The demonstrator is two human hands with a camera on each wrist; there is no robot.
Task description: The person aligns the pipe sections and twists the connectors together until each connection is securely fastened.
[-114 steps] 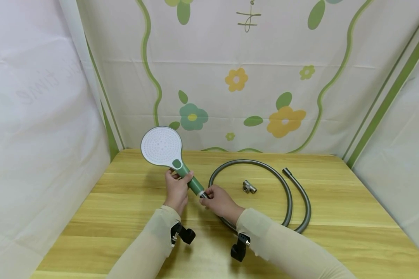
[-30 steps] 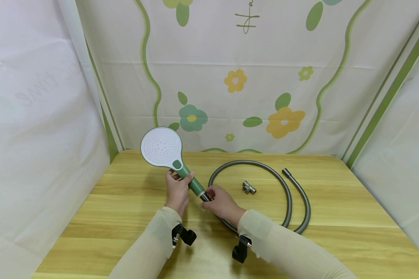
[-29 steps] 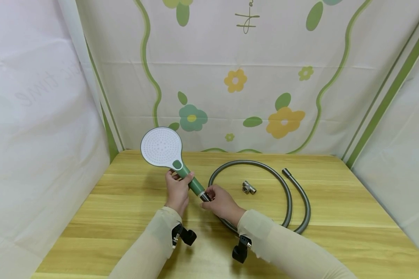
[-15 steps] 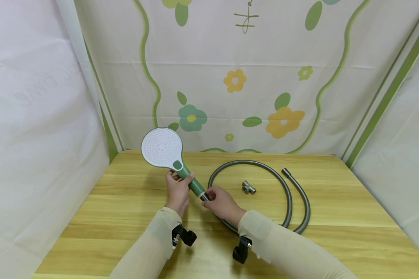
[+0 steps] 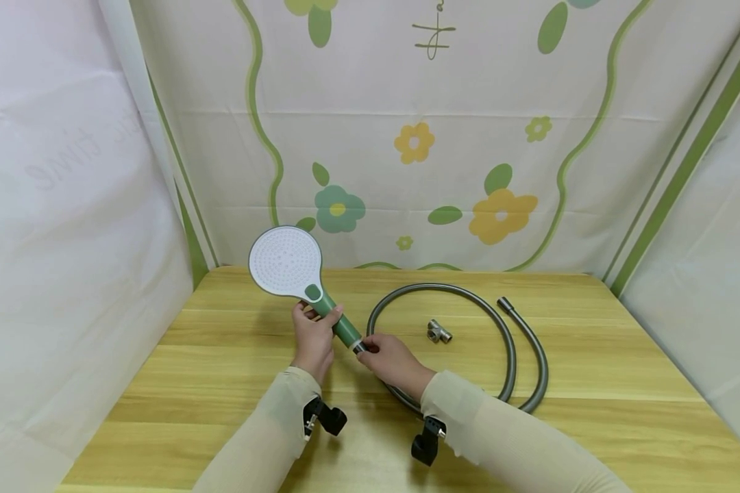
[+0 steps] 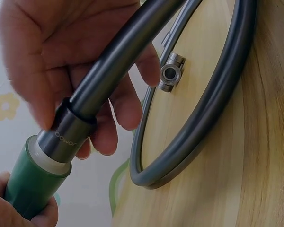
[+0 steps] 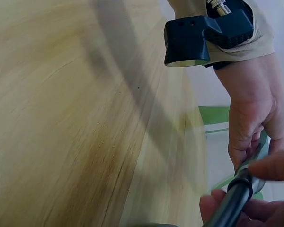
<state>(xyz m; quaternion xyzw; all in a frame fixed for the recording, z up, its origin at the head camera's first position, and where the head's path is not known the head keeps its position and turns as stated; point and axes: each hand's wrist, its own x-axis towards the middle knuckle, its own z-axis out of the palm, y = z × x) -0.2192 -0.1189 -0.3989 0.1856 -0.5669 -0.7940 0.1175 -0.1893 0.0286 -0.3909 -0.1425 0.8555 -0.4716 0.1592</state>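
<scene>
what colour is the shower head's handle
The handle is green, seen best in the head view.

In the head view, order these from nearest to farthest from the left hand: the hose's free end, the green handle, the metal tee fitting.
From the left hand:
1. Green handle: in its grip.
2. Metal tee fitting: to the right, inside the hose's loop.
3. Hose's free end: farther right, outside the loop.

Head view high, facing forward-down across table (image 5: 160, 438); wrist views near, tilted, sharing hose collar (image 6: 65, 136)
</scene>
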